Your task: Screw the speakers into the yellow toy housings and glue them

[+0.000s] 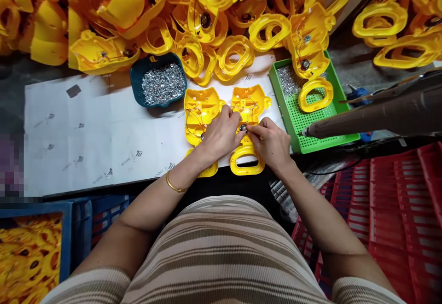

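Two yellow plastic shell halves lie side by side, hollow side up, with thin wires inside: the left shell (195, 126) and the right shell (246, 96). In the right shell sits a small round speaker (243, 128), above the oval loop at that shell's lower end. My left hand (223, 131) reaches over both shells, its fingers curled down and its thumb beside the speaker; part of the left shell is hidden under it. My right hand (272, 142) pinches at the speaker's right edge. Whatever is between the fingertips of either hand is too small to make out.
A dark teal bin (134, 83) full of small screws stands at the left, a green basket (297, 140) with screws and a shell at the right. A dark tool (362, 119) slants over the basket. Yellow parts (127, 4) are heaped behind. Red crates (390, 202) stand low right.
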A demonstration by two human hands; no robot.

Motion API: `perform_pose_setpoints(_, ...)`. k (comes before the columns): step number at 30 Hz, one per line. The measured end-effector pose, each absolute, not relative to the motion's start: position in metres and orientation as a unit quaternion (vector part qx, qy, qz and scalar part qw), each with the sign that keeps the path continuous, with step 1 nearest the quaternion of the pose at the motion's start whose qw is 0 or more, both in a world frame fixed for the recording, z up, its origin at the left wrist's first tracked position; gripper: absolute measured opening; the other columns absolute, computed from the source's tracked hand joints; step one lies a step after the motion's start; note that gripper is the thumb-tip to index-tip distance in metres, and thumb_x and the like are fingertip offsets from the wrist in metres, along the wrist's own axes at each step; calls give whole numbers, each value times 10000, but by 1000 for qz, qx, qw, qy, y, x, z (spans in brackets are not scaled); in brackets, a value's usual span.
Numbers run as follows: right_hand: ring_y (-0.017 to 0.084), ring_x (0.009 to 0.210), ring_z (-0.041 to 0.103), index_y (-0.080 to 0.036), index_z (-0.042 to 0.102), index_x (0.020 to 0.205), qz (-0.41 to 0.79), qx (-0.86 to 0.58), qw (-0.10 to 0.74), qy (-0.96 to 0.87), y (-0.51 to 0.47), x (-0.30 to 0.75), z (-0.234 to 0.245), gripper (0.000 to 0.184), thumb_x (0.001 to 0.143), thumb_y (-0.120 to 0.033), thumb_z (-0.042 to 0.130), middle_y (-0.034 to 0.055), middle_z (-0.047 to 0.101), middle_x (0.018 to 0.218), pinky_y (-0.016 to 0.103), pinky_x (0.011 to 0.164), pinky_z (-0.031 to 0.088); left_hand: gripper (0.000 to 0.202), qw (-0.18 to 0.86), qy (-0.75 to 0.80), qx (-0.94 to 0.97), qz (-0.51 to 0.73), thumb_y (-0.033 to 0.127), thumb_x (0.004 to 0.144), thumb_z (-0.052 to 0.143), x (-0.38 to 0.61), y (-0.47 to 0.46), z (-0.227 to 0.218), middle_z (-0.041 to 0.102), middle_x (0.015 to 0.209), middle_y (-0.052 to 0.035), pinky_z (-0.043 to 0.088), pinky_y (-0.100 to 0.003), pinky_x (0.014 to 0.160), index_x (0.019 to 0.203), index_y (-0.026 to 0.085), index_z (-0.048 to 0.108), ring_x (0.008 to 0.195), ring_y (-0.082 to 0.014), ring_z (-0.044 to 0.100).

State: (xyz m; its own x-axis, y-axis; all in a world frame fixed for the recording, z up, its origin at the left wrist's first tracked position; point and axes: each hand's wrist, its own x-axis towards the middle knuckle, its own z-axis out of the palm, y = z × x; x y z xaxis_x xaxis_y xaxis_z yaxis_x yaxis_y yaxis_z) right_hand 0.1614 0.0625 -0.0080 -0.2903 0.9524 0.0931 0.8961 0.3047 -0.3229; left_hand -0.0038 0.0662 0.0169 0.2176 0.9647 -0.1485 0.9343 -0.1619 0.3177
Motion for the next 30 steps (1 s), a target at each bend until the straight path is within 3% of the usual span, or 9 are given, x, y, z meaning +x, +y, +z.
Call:
perform_pose_setpoints(4, 131, 702, 563, -231, 723, 1099, 138, -555, 254, -780, 48, 177, -5, 248, 944, -283, 535, 37, 605, 899, 256, 605, 411, 301, 171, 622, 763, 50, 350, 910, 584, -5, 68, 17, 517, 1144, -121, 529, -375, 778, 1129, 144, 595, 950, -259, 611)
perform_pose_setpoints(7, 148, 679, 558, -165, 695, 1129, 109, -597, 332, -723, 27, 189, 1, 275, 944, -250, 510, 57, 596, 863, 278, 659, 478, 290, 161, 616, 769, 57, 343, 912, 577, -6, 67, 18, 521, 1141, -121, 526, -372, 782, 1126, 148, 597, 955, -258, 607)
perform_pose_setpoints(13, 156, 631, 592, -161, 700, 1108, 208, -621, 267, -707, 9, 191, -3, 280, 873, -256, 581, 53, 625, 821, 283, 614, 502, 286, 135, 619, 772, 46, 346, 897, 595, -7, 64, 16, 534, 1152, -132, 522, -360, 751, 1101, 145, 603, 955, -264, 604)
perform_pose_setpoints(19, 163, 682, 642, -205, 752, 911, 248, -624, 244, -700, 22, 186, -15, 159, 859, -298, 634, 44, 697, 828, 296, 677, 501, 286, 125, 618, 775, 54, 366, 894, 610, -5, 64, 15, 573, 1148, -124, 509, -349, 726, 1100, 167, 626, 974, -270, 596)
perform_pose_setpoints(22, 179, 739, 679, -212, 756, 898, 273, -623, 270, -681, 26, 189, -12, 152, 848, -309, 650, 38, 741, 862, 304, 708, 517, 288, 122, 605, 784, 63, 341, 918, 582, -8, 61, 21, 630, 1102, -126, 489, -376, 822, 1130, 152, 633, 1003, -279, 570)
perform_pose_setpoints(26, 172, 671, 676, -194, 757, 871, 381, -616, 334, -603, 30, 187, 1, 174, 799, -337, 689, 27, 746, 799, 294, 662, 539, 428, 108, 581, 799, 115, 334, 957, 524, -17, 41, 26, 673, 1074, -120, 438, -404, 902, 1332, 128, 525, 1001, -274, 544)
perform_pose_setpoints(30, 165, 682, 661, -192, 758, 871, 397, -584, 339, -622, 36, 177, 7, 180, 809, -339, 674, 34, 733, 809, 293, 668, 539, 491, 76, 591, 784, 171, 483, 934, 549, -21, 12, 19, 662, 1099, -116, 399, -412, 868, 1300, 155, 554, 1007, -285, 520)
